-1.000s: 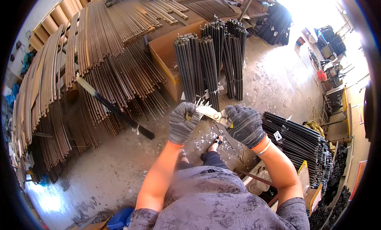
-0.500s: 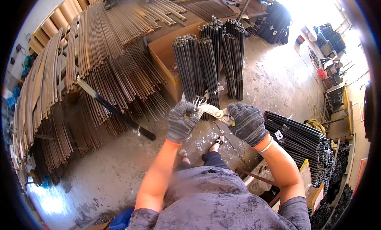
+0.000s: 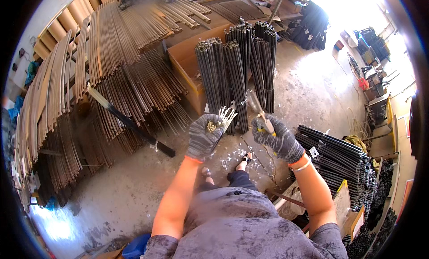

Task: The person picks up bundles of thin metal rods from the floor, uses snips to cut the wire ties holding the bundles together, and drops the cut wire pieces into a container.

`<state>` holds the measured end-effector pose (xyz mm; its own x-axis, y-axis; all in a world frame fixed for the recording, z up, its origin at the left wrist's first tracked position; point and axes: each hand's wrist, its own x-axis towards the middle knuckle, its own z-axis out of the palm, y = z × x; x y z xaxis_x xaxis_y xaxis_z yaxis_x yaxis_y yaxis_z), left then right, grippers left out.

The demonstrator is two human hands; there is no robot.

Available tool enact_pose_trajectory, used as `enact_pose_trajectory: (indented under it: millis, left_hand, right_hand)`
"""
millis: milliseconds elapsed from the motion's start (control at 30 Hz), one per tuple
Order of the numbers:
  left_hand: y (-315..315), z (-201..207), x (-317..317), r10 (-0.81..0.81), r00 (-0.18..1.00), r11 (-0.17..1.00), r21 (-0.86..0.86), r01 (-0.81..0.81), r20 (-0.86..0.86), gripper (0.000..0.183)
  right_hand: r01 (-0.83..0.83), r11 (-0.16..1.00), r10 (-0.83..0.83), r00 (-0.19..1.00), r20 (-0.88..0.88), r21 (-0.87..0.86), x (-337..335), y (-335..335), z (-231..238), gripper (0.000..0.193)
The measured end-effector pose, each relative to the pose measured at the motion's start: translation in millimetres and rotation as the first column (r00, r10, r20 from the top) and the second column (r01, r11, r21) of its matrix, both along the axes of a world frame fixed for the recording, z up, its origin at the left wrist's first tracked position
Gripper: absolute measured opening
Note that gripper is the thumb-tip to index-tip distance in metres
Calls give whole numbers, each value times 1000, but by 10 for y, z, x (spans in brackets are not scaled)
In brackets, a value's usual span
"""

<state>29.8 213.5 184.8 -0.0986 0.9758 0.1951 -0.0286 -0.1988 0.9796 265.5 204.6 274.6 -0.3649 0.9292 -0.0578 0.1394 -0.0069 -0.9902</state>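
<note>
My left hand [image 3: 203, 138], in a dark grey knit glove with an orange cuff, is closed around a bunch of thin white strips [image 3: 228, 116]. Small round beige ends stick out of the same fist on its thumb side. My right hand [image 3: 278, 139], gloved alike, grips a bladed hand tool [image 3: 266, 123] with a pale handle and a bit of yellow. Its metal end points up and away; whether it is a knife or shears I cannot tell. The two hands are a short way apart, and the tool does not touch the strips.
Bundles of dark rods [image 3: 234, 71] stand upright by an open cardboard box [image 3: 183, 73]. Racks of brown rods [image 3: 107, 35] fill the left. More dark rods [image 3: 339, 160] lie stacked at right. White scraps [image 3: 232, 160] litter the concrete floor near my feet.
The right hand has drawn back a little and turned, so the tool swung from lying across toward the left hand to pointing up and away. The beige ends in my left fist now show.
</note>
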Motion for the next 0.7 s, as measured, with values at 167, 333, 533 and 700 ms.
enact_pose_trajectory:
  millis: [167, 333, 533, 700]
  left_hand:
    - [5, -60, -9, -14, 995, 997, 68, 21, -104, 15]
    - [24, -59, -20, -6, 991, 991, 133, 24, -132, 13]
    - [38, -67, -57, 51, 950, 985, 171, 3, -308, 14]
    - [35, -95, -45, -41, 973, 994, 94, 64, -227, 18]
  right_hand:
    - [-207, 923, 163, 974, -157, -325, -206, -91, 349, 43]
    - [-33, 889, 104, 986, 131, -457, -126, -35, -287, 34]
    - [-207, 972, 84, 742, 665, 108, -253, -164, 113, 46]
    - [-321, 879, -100, 596, 797, 351, -232, -166, 112, 49]
